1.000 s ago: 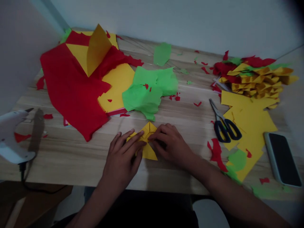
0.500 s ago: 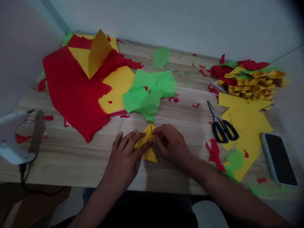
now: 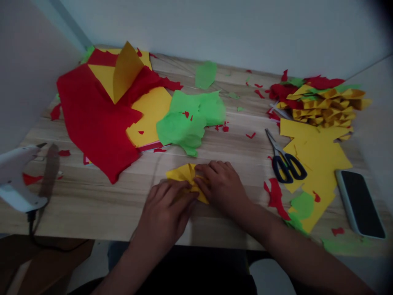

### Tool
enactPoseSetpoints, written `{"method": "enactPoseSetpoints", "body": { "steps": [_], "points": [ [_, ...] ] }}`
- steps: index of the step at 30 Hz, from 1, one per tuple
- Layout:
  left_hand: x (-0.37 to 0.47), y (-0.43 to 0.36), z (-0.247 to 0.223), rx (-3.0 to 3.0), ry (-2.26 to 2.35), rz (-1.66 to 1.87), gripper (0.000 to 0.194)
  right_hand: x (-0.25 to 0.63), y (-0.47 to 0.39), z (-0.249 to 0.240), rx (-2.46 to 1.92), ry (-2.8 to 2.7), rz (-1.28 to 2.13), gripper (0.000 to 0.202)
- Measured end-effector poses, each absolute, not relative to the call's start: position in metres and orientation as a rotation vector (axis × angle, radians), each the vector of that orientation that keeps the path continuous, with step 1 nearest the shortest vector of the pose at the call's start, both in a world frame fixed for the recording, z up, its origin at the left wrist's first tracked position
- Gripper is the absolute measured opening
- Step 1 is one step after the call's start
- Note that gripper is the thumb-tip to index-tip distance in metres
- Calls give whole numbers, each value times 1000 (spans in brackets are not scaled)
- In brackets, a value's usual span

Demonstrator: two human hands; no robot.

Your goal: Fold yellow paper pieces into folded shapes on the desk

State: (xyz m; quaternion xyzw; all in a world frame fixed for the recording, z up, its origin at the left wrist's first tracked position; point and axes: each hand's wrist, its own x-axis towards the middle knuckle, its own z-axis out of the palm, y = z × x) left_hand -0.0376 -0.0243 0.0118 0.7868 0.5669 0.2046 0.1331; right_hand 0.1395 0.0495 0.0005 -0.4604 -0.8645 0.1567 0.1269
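Note:
Near the front edge of the table, a folded piece of yellow paper (image 3: 181, 172) lies between my two hands. My left hand (image 3: 167, 205) is closed on its near left side, thumb and fingertips meeting at the paper's middle. From the other side, my right hand (image 3: 221, 186) pinches the paper with thumb and forefinger, the other fingers curled. Creases run toward the paper's centre, and its lower part is partly hidden under the fingers. Beyond it lies a crumpled sheet of green paper (image 3: 187, 127) with small red scraps on top.
A large red sheet (image 3: 95, 123) covers yellow paper at the left, near a white glue gun (image 3: 18, 176) with its cord. Dark-handled scissors (image 3: 287, 164), yellow sheets (image 3: 325, 151), a pile of folded yellow pieces (image 3: 331, 108) and a phone (image 3: 360, 203) lie at the right.
The yellow paper has been turned, and a flap now points left instead of toward me. Both hands have shifted their grip, and my left fingers have drawn together.

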Motion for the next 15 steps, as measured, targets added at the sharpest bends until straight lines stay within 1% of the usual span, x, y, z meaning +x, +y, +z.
{"method": "enactPoseSetpoints", "body": {
  "steps": [7, 10, 15],
  "points": [
    [-34, -33, 0, 2264, 1718, 634, 26, 142, 39, 8, -1427, -2525, 387, 19],
    [-36, -31, 0, 2262, 1731, 650, 29, 142, 36, 9, -1445, -2508, 441, 21],
    [-34, -34, -1, 2319, 1722, 610, 23, 142, 37, 8, -1456, -2456, 574, 13]
  ]
}}
